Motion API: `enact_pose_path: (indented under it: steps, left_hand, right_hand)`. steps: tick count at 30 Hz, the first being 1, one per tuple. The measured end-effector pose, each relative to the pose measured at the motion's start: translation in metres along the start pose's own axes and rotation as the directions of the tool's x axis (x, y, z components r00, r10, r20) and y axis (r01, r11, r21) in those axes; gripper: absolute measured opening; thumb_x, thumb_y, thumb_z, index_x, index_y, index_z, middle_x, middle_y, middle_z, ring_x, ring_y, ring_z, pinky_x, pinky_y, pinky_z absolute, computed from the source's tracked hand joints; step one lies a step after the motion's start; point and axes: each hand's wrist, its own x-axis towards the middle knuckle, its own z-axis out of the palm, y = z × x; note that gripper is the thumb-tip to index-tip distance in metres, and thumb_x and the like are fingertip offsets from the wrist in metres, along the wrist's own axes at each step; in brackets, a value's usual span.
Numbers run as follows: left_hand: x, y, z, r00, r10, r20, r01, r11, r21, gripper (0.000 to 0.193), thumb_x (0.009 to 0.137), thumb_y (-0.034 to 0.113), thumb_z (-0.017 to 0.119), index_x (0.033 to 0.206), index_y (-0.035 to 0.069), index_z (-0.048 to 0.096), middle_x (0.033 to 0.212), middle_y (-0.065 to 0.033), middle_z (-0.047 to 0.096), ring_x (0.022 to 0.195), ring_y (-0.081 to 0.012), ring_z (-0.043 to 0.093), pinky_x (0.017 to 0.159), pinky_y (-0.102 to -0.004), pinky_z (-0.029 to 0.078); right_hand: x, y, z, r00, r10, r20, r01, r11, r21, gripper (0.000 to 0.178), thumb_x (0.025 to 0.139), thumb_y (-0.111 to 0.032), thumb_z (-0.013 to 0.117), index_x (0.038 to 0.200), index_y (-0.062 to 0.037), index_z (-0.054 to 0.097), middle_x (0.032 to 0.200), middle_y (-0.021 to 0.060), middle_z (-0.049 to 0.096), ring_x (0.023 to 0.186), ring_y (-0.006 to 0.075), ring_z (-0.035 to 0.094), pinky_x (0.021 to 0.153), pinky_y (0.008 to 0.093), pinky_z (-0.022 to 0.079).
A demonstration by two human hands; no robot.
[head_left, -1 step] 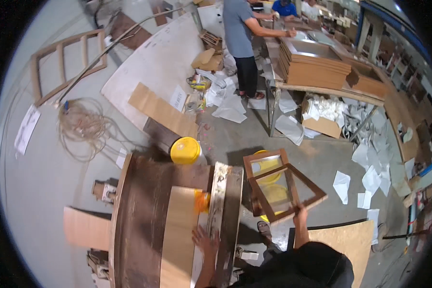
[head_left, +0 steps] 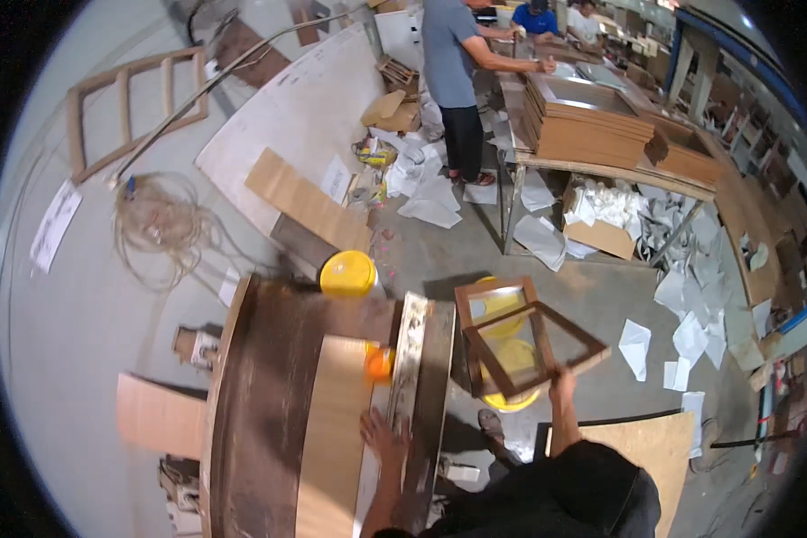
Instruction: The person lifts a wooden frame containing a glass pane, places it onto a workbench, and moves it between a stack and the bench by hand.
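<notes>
My left hand (head_left: 384, 438) lies with its fingers spread on the worktable, over a narrow white strip (head_left: 369, 484) beside a light wooden board (head_left: 336, 430). Just beyond its fingertips is a small bright orange object (head_left: 379, 363); its kind is unclear. My right hand (head_left: 562, 384) is closed around the lower edge of a brown wooden frame (head_left: 547, 351) with clear panes or openings, held tilted to the right of the table. Another brown wooden frame (head_left: 495, 294) sits behind it, partly covered. Yellow buckets (head_left: 511, 402) show under and through these frames.
The dark brown worktable (head_left: 269, 403) has a paint-stained rail (head_left: 411, 350) near its right side. A yellow-lidded bucket (head_left: 348, 273) stands past its far end. A person (head_left: 457, 63) works at a bench stacked with wooden frames (head_left: 587, 121). Paper sheets (head_left: 635, 348) and a coiled hose (head_left: 157, 224) lie on the floor.
The whole view has shifted slightly. My right hand and the held wooden frame sit a little higher and farther away. My left hand stays on the table.
</notes>
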Motion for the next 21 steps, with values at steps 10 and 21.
enact_pose_path:
  steps: [10,21]
  left_hand:
    - [-0.073,-0.101,-0.044,0.969,-0.134,-0.209,-0.075,0.644,-0.761,0.062,0.089,0.032,0.062,0.13,-0.008,0.04,0.129,-0.0301,0.047,0.117,-0.0408,0.051,0.098,-0.0433,0.041]
    - [-0.095,-0.194,-0.221,0.984,-0.133,0.118,0.082,-0.25,-0.965,0.07,0.092,0.048,0.053,0.139,0.0,0.033,0.12,-0.0161,0.057,0.103,-0.0208,0.056,0.084,-0.0336,0.047]
  right_hand:
    - [-0.258,-0.298,0.185,0.622,-0.47,0.626,0.731,0.062,-0.68,0.026,0.073,-0.012,0.063,0.095,0.0024,0.059,0.069,0.0083,0.06,0.06,0.0207,0.057,0.057,0.0326,0.047]
    - [-0.506,-0.327,0.361,0.391,0.213,0.896,0.707,0.553,-0.44,0.048,0.077,-0.011,0.068,0.119,0.0027,0.05,0.087,0.0208,0.066,0.062,0.0267,0.066,0.048,0.0348,0.055]
